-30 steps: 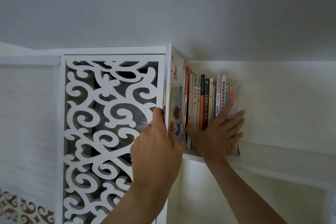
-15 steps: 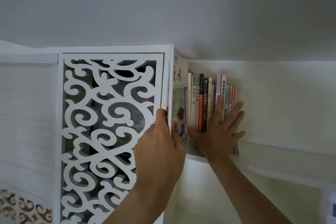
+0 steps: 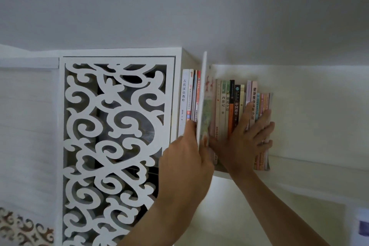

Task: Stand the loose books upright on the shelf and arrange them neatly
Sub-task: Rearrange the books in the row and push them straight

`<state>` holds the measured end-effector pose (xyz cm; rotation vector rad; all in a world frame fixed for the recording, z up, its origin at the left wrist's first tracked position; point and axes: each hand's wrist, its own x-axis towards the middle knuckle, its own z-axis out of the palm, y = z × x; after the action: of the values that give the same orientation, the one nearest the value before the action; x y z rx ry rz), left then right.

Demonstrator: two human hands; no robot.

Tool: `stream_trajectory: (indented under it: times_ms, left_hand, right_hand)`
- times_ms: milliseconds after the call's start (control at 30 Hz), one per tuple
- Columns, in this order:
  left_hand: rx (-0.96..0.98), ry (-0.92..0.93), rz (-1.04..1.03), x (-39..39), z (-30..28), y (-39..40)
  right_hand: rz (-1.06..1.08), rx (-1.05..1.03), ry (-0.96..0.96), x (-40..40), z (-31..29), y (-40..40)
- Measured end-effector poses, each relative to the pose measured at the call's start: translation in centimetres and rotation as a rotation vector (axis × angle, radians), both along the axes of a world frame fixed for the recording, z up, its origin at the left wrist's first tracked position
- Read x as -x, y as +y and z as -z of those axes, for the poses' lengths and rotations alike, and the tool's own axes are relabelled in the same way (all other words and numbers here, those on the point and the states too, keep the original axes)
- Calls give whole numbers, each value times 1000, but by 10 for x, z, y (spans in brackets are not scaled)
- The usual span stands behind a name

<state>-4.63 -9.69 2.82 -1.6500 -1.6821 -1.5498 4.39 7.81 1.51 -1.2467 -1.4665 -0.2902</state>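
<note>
The left hand [image 3: 185,164] grips a thin book [image 3: 203,102] by its lower edge — thumb on the near face, fingers curled behind it. The book stands nearly upright, edge-on to the camera, its top rising above the other spines. It sits in the gap between two groups: a few white and red books [image 3: 189,96] to its left, against the shelf's side wall, and a longer row [image 3: 233,106] to its right.

The right hand [image 3: 245,140] lies flat against that row, fingers spread and straight, palm over the lower spines. Its fingertips [image 3: 265,118] reach the pink and pale volumes at the row's far right end, and its thumb lies just beside the thin book's lower corner. This hand holds nothing; it presses on the spines.

All the books stand on the shelf [image 3: 299,166], a white board whose right part is bare. To the left is a white door [image 3: 115,146] cut in scrollwork, with dark space behind the openings.
</note>
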Motion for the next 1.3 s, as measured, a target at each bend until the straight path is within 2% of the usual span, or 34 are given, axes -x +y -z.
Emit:
stream_trajectory:
  times_ms: [200, 400, 767, 1000, 1133, 1300]
  left_hand:
    - [93, -3, -81, -14, -6, 14]
    - [92, -99, -224, -3, -5, 9]
    - [15, -17, -91, 1, -1, 49]
    - [115, -67, 68, -1, -5, 116]
    - [236, -297, 405, -8, -14, 130]
    - [237, -519, 598, -5, -6, 161]
  right_hand:
    - [58, -22, -8, 1, 3, 0]
    - [41, -30, -25, -2, 4, 3]
    - [63, -52, -29, -3, 6, 4]
    - [66, -67, -21, -5, 5, 1]
    - [83, -116, -39, -10, 6, 3]
    - [83, -159, -45, -15, 6, 6]
